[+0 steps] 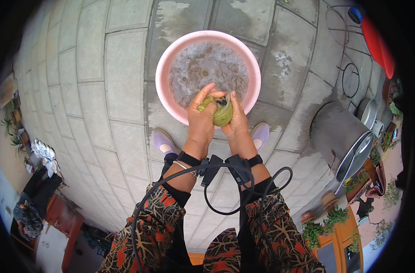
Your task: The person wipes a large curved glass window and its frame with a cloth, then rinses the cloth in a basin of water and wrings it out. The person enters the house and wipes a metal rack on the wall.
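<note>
My left hand [202, 116] and my right hand [235, 117] both grip a green, rolled or bunched item [222, 115], which looks like wet cloth with a dark part in its middle; its exact kind is unclear. They hold it over the near rim of a round pink plastic basin [162, 75]. Murky, sudsy water [207, 66] with bubbles fills much of the basin. Whether anything lies under the water is hidden.
Wet paving slabs [281, 65] surround the basin. To the right stand a large metal drum [337, 133], wire ring stands [351, 80], a red plastic object [376, 46] and potted plants [335, 220]. A person [31, 211] is at the far left. Black cables [228, 212] loop between my wrists.
</note>
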